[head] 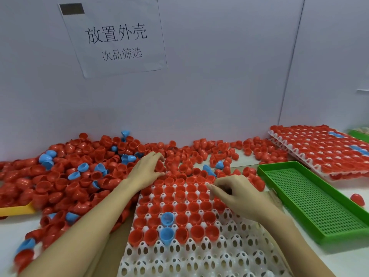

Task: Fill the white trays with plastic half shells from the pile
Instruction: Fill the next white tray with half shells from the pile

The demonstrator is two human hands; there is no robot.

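Observation:
A white tray [199,254] lies in front of me, its far rows filled with red half shells and two blue ones [167,226]; its near rows stand bare. A big pile of red and blue half shells [69,172] spreads along the wall to the left and behind the tray. My left hand [146,169] reaches into the pile at the tray's far edge, fingers curled round a red shell. My right hand [237,193] hovers over the tray's far right corner with fingers curled downward; what it holds is hidden.
A green perforated tray [311,198] lies right of the white tray. Behind it sit stacked filled white trays [323,150]. A yellow tray edge [16,209] pokes out under the pile at left. One loose red shell [357,198] lies at far right. A wall with a paper sign [113,37] closes the back.

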